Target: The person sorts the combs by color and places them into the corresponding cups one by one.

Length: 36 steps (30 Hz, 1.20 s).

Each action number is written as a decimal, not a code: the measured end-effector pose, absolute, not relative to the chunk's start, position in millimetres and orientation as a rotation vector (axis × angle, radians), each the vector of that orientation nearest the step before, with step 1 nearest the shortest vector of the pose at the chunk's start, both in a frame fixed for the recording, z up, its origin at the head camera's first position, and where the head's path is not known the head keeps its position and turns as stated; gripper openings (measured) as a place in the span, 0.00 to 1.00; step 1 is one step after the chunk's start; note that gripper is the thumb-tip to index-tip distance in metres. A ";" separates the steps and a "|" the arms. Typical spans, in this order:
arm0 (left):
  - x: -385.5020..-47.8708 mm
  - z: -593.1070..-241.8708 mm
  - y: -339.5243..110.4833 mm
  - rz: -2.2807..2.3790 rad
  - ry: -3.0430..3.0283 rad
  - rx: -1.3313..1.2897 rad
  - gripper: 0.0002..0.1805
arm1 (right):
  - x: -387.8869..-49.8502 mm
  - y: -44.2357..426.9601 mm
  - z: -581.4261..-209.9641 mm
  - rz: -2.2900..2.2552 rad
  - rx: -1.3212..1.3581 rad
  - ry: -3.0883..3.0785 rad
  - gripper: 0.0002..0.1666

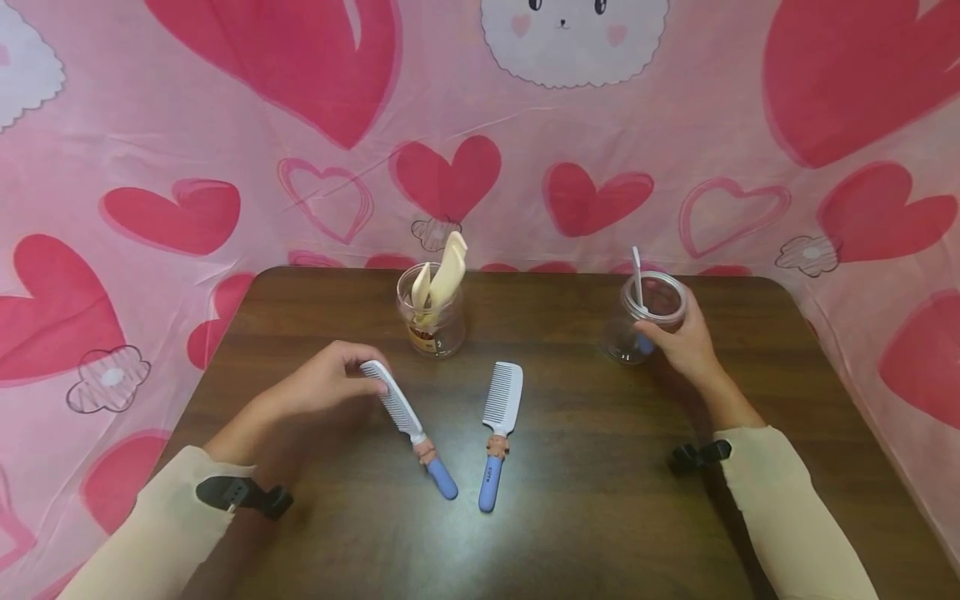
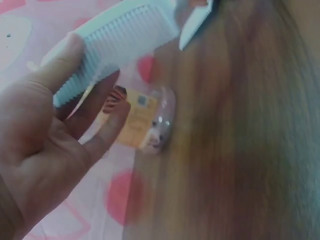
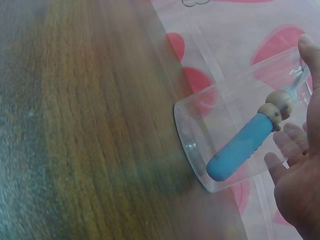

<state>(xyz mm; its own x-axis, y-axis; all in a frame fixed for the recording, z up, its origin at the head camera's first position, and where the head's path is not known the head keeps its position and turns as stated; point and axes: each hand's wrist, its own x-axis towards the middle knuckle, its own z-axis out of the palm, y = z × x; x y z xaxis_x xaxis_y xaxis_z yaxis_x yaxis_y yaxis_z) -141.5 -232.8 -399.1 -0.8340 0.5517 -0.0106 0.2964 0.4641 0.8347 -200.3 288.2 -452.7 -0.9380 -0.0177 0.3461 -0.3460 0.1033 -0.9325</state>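
Note:
Between thumb and fingers, my left hand (image 1: 330, 382) pinches the toothed end of a white comb (image 1: 401, 410) with a blue handle, which slants down toward the table's middle. A matching comb (image 1: 495, 442) lies on the table just to its right. My right hand (image 1: 688, 340) grips a clear jar (image 1: 618, 340) from its right side. Inside that jar, a blue handle (image 3: 240, 147) points down, and its thin white upper part (image 1: 637, 271) sticks out over the rim. In the left wrist view, the comb's teeth (image 2: 120, 45) show beside the thumb.
A second clear jar (image 1: 453, 337) with a printed label stands at the back left of the brown table (image 1: 585, 517). Several cream-coloured flat pieces (image 1: 447, 279) stand in it. Behind the table hangs a pink cloth (image 1: 525, 125) with hearts.

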 end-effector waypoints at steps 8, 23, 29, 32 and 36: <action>-138.5 -385.2 -218.5 1.471 2.361 0.709 0.07 | -198.1 289.1 -454.9 1.949 0.371 -2.103 0.42; -140.1 -360.4 -194.5 1.745 2.345 0.613 0.10 | -199.1 288.3 -454.4 1.949 0.356 -2.104 0.42; -145.0 -345.4 -178.5 1.863 2.383 0.629 0.11 | -199.7 288.6 -454.3 1.949 0.369 -2.093 0.42; -148.1 -338.0 -170.1 1.890 2.411 0.625 0.12 | -199.9 288.6 -454.2 1.956 0.374 -2.086 0.42; -153.7 -330.7 -158.1 1.920 2.450 0.616 0.13 | -200.0 288.2 -454.6 1.965 0.378 -2.080 0.41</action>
